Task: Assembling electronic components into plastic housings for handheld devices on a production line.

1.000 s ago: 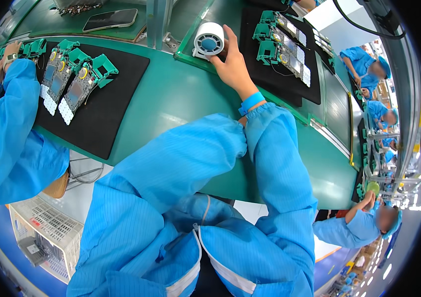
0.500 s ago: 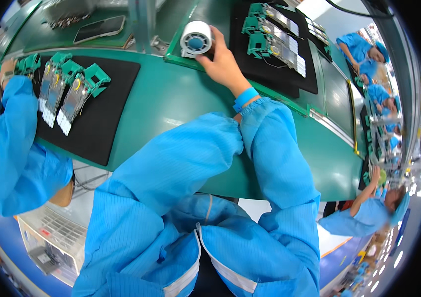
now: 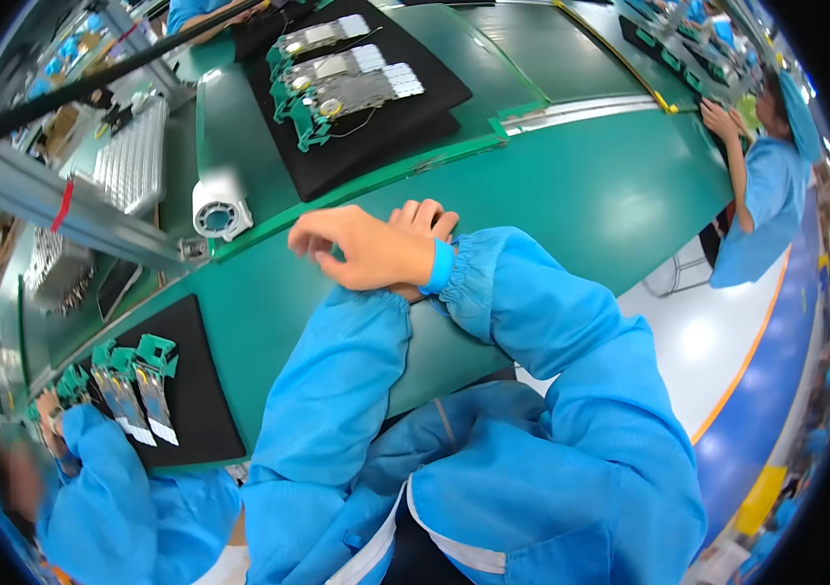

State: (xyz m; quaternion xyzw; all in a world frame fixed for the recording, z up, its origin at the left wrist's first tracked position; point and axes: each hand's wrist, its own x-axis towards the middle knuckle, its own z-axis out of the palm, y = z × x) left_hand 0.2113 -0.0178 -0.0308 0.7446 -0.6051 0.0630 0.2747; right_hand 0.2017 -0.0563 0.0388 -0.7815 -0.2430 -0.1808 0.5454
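Observation:
My right hand (image 3: 361, 246), with a blue band round its wrist, hovers over the bench, holding nothing, its fingers loosely curved and apart. Crossed under that wrist is my left hand (image 3: 424, 218). Only its fingers show, resting on the green bench top with nothing visible in them; the palm is hidden. To the left of my right hand, beside the bench's raised green strip, stands a small white fan (image 3: 221, 208) with a round spoked front. No hand touches it.
Metallic assemblies with green frames (image 3: 342, 83) lie on a black mat (image 3: 439, 102) beyond my hands. Similar assemblies (image 3: 137, 390) lie on another mat (image 3: 205, 419) at left, near a co-worker's sleeve (image 3: 108, 458). A metal post (image 3: 93, 205) rises at left; another person (image 3: 766, 195) works at right.
My right hand has let go of the white fan and drawn back over my left wrist. My left fingers have come into sight. The whole view has swung to the right.

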